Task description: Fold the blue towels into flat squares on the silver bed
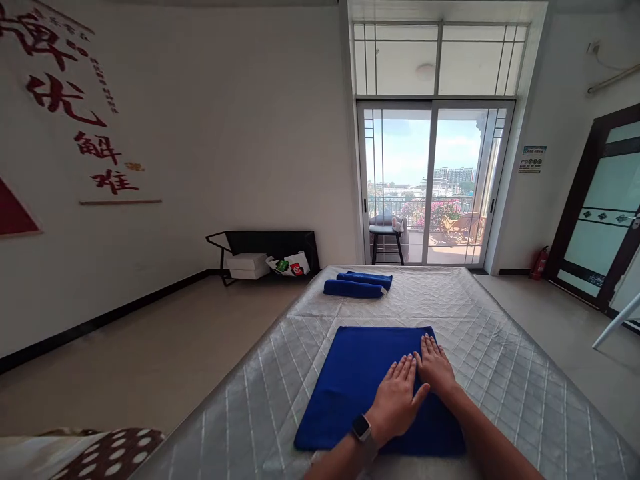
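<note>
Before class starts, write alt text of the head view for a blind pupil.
A left hand and right hand rest on a blue cloth spread over a quilted silvery cover; bundled blue cloths lie beyond, with glass doors behind.

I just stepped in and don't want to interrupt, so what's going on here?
A person has both hands palm-down on a blue cloth spread over a quilted silver cover. The left hand lies right of its middle; the right hand is at its right edge. Farther off lie blue bundles, rolled or folded.
</note>
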The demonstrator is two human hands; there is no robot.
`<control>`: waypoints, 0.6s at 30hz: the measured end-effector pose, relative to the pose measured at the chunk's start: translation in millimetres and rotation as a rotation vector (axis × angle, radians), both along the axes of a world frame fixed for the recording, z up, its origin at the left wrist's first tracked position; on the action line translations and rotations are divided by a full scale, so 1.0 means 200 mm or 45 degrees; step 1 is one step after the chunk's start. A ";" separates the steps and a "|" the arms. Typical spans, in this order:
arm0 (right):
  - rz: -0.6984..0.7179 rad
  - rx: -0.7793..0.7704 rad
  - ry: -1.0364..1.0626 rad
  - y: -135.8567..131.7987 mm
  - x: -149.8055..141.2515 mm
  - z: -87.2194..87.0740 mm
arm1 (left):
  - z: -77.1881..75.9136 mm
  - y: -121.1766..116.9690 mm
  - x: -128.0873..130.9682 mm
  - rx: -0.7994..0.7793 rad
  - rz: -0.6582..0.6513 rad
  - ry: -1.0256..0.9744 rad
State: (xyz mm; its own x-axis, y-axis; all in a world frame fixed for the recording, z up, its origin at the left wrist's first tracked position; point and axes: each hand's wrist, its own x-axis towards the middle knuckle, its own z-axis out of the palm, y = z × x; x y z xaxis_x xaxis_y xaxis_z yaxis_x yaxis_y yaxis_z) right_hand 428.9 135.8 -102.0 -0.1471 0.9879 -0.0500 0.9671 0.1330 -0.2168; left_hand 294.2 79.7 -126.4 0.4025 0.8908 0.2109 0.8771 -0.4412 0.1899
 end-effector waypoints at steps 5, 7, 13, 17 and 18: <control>0.021 -0.020 -0.017 0.00 0.00 0.01 | 0.02 0.02 0.09 0.002 0.023 0.002; 0.000 -0.002 0.003 -0.01 0.00 0.02 | -0.01 0.02 -0.03 -0.031 0.099 0.044; -0.018 -0.015 0.072 -0.02 -0.01 0.03 | -0.12 -0.07 -0.68 -0.055 0.419 0.157; -0.010 0.027 0.055 -0.02 0.00 0.00 | -0.19 -0.14 -0.93 -0.052 0.536 0.173; -0.006 0.038 0.046 -0.02 0.00 0.00 | -0.20 -0.14 -0.95 -0.041 0.550 0.169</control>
State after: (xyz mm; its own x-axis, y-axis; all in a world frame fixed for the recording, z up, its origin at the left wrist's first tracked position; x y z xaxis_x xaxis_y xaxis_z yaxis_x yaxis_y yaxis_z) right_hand 428.3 131.3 -102.8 -0.1438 0.9895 -0.0155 0.9593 0.1355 -0.2478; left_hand 104.4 51.2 -166.5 0.0144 0.9883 0.1518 0.9972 -0.0254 0.0709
